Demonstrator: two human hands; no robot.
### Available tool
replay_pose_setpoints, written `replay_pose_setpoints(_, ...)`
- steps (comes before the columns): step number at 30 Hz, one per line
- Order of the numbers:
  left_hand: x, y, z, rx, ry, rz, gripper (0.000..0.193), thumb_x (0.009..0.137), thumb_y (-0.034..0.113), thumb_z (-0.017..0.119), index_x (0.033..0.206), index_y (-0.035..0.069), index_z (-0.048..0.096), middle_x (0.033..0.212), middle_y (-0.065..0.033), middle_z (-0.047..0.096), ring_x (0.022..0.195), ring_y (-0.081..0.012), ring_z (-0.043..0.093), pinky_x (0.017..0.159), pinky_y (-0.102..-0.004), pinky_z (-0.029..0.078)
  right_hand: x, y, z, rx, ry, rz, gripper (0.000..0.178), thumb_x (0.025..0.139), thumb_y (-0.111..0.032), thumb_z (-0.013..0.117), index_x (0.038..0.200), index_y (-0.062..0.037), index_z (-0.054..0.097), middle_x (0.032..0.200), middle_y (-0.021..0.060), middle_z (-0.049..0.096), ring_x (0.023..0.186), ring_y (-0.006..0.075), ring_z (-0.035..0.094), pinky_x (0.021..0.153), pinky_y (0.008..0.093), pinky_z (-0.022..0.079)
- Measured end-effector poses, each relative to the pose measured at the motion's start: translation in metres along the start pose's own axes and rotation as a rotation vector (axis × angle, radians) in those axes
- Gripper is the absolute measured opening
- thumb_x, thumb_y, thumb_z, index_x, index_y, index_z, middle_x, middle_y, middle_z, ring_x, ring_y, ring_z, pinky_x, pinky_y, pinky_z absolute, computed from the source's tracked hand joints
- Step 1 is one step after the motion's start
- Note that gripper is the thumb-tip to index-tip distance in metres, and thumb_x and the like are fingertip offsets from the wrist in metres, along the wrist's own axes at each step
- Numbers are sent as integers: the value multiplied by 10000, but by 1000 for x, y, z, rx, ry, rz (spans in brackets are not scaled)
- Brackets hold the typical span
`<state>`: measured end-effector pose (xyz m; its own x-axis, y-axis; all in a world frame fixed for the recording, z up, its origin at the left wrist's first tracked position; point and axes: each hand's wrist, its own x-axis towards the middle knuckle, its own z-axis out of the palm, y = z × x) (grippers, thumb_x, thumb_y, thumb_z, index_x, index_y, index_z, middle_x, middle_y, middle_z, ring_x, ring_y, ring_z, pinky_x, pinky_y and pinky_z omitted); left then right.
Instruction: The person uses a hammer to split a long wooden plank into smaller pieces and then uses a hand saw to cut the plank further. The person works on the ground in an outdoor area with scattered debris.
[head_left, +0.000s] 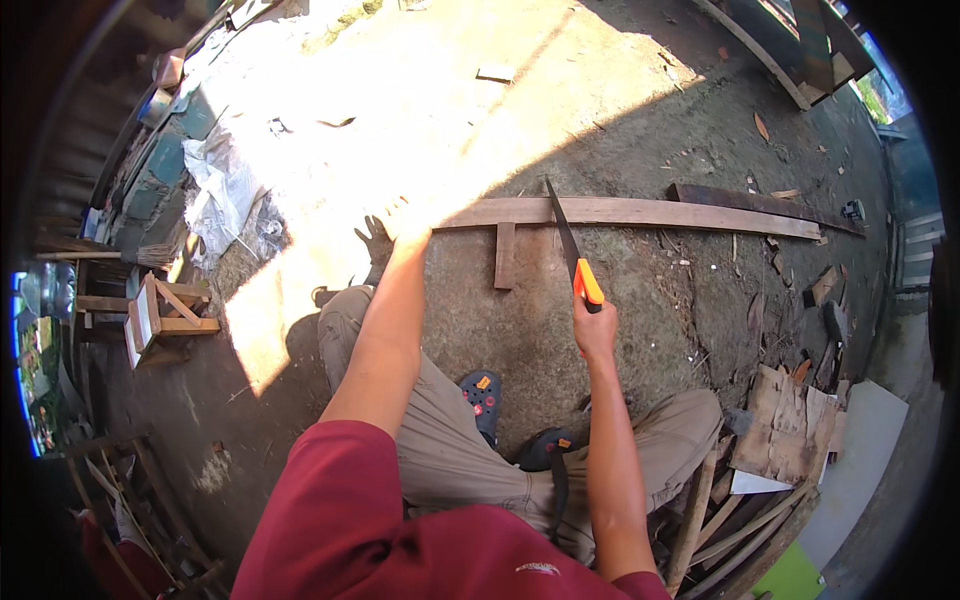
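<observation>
My right hand (596,328) is closed round the orange and black handle of a handsaw (565,225). The saw's dark blade points away from me and lies across a long wooden plank (650,211). My left hand (404,218) is stretched out at the plank's left part, washed out by strong sun. Its shadow on the ground shows fingers spread apart; whether the palm presses on the wood is hard to see. A short wooden piece (505,257) sits against the plank's near side, at a right angle to it.
A darker board (765,208) lies behind the plank's right end. At left are a small wooden stool (168,320) and a crumpled white plastic sack (222,190). Scrap wood and a cardboard-like sheet (785,425) are piled at lower right. My feet in dark clogs (481,400) rest nearby.
</observation>
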<state>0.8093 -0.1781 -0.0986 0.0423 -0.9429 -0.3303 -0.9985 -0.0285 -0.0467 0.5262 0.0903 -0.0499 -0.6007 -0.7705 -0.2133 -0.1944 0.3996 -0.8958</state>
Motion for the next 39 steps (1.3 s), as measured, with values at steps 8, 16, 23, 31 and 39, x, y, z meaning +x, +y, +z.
replay_pose_setpoints(8, 7, 77, 80, 44, 145, 281, 755, 811, 175, 755, 1492, 147, 431, 1524, -128, 447, 1431, -302, 402, 1143, -626, 303, 21, 9, -19, 34, -32, 69, 291, 906, -200, 691, 697, -9, 627, 590, 13, 597, 498, 102, 556, 470, 309, 407)
replay_pose_setpoints(16, 7, 82, 36, 102, 179, 484, 686, 726, 186, 809, 1358, 103, 554, 1384, -125, 539, 1334, -305, 470, 1076, -600, 360, 10, -45, -45, -3, -19, 108, 318, 902, -226, 688, 673, -21, 607, 547, 12, 562, 465, 114, 545, 450, 312, 403)
replay_pose_setpoints(23, -24, 51, 3, 4, 280, 530, 596, 658, 114, 758, 1232, 44, 612, 1271, -167, 577, 1265, -332, 515, 1081, -564, 368, -11, -68, -82, 106, -124, 156, 245, 949, -188, 673, 765, -54, 582, 583, -29, 521, 461, 68, 478, 423, 277, 356)
replay_pose_setpoints(31, -108, 50, -55, -125, 241, 566, 637, 734, 109, 756, 1308, 38, 490, 1297, -235, 549, 1171, -421, 567, 1005, -525, 457, -84, -30, -115, 353, -78, 137, 193, 976, -104, 666, 820, -47, 568, 587, -50, 461, 457, 45, 409, 422, 242, 309)
replay_pose_setpoints(39, -104, 53, -53, -85, 99, 460, 761, 755, 204, 804, 1406, 33, 449, 1366, -191, 530, 1294, -388, 484, 1077, -568, 386, -94, -65, -103, 350, -127, 155, 180, 978, -89, 652, 818, -18, 610, 628, -46, 503, 500, 39, 423, 457, 243, 318)
